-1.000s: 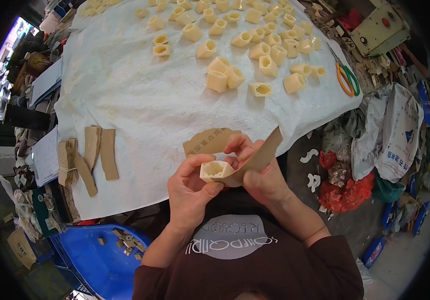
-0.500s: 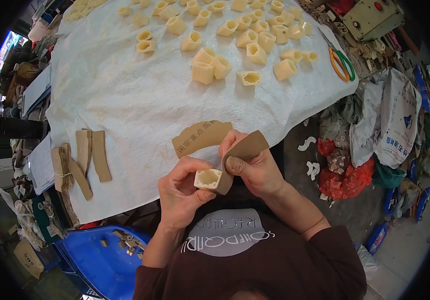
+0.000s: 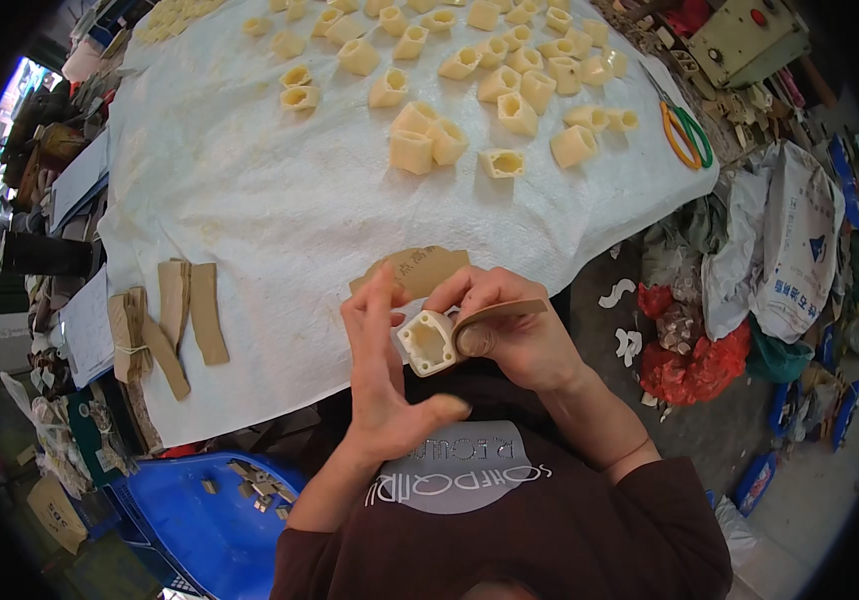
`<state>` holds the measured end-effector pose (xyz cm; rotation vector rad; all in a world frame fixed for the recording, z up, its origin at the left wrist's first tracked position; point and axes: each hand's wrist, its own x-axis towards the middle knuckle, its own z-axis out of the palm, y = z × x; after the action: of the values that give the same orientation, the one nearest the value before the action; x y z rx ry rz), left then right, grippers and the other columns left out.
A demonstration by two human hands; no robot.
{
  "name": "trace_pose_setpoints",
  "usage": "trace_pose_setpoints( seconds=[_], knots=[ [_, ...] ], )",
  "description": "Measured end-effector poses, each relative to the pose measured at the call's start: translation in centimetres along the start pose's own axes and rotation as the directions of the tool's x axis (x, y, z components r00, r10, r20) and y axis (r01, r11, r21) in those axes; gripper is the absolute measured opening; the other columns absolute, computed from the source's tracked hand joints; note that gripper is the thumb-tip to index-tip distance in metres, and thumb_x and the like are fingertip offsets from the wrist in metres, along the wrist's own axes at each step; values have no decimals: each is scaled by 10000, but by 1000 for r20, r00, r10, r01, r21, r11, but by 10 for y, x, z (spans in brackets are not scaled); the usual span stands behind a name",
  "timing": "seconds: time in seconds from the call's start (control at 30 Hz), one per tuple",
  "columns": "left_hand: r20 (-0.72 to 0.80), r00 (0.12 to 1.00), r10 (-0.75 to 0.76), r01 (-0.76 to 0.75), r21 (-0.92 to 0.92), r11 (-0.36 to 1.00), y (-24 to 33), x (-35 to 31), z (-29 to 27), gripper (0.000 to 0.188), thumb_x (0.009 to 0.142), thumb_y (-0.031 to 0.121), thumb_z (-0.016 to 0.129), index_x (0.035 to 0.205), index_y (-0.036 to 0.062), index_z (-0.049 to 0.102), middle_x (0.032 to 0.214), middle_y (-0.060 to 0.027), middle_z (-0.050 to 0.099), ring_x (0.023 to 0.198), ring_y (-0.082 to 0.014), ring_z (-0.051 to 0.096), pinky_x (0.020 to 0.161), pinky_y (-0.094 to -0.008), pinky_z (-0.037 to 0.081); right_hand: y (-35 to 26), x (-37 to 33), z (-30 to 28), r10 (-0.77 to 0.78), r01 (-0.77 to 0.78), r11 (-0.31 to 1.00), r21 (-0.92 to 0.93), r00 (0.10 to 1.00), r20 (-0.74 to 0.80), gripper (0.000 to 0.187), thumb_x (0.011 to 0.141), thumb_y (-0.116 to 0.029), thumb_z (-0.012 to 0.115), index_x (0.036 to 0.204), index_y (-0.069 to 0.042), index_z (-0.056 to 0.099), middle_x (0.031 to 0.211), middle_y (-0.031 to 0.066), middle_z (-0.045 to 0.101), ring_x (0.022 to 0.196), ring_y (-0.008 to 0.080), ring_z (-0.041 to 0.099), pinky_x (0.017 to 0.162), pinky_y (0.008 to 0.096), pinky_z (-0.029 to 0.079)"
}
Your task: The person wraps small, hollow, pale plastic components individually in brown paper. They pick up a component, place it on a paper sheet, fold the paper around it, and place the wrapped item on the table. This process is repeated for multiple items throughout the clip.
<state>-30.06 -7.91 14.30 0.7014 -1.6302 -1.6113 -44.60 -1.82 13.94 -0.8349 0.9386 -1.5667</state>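
Observation:
My right hand grips a cream-coloured hollow block together with a bent brown strip, which looks like sandpaper or stiff paper. The strip curls over the thumb at the block's right side. The block's open end, with an irregular hollow and small holes at its corners, faces up. Beside the block, my left hand is spread, thumb and fingers apart, holding nothing. Just beyond both hands, a curved brown piece with printing lies on the white sheet, partly hidden by my fingers.
Many similar hollow blocks are scattered over the far part of the sheet. Brown strips lie at the left, some bundled. Scissors with orange and green handles rest at the right edge. A blue plastic basin with small pieces stands lower left.
My left hand has let go of the block and opened to its left. The block has turned so its open end faces up more; the strip now lies flatter in my right hand.

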Motion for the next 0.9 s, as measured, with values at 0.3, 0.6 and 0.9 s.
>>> trace_pose_setpoints(
  seconds=[0.3,0.6,0.9],
  knots=[
    [59,994,-87,94,-131,987,9,3,-4,469,590,26,774,993,-8,537,952,-54,497,912,-149,489,824,-271,384,-10,-4,1,53,-73,982,-171,991,-120,167,748,-65,684,810,-33,533,867,87,583,792,136,536,704,263,439],
    [163,986,-36,43,-40,998,2,3,-5,564,640,101,769,1109,-23,481,1052,-91,427,957,-173,459,852,-284,376,-5,-4,-5,24,-45,989,-139,988,-153,197,717,-34,708,786,-42,524,772,62,583,732,121,507,656,254,421],
    [-161,967,-196,164,-192,968,6,0,8,443,688,-60,682,1069,-11,462,962,-65,532,882,-127,545,798,-267,451,0,-5,5,-136,74,940,-332,977,-166,134,773,-17,642,838,-10,525,819,62,553,746,112,521,670,245,444]
  ],
)
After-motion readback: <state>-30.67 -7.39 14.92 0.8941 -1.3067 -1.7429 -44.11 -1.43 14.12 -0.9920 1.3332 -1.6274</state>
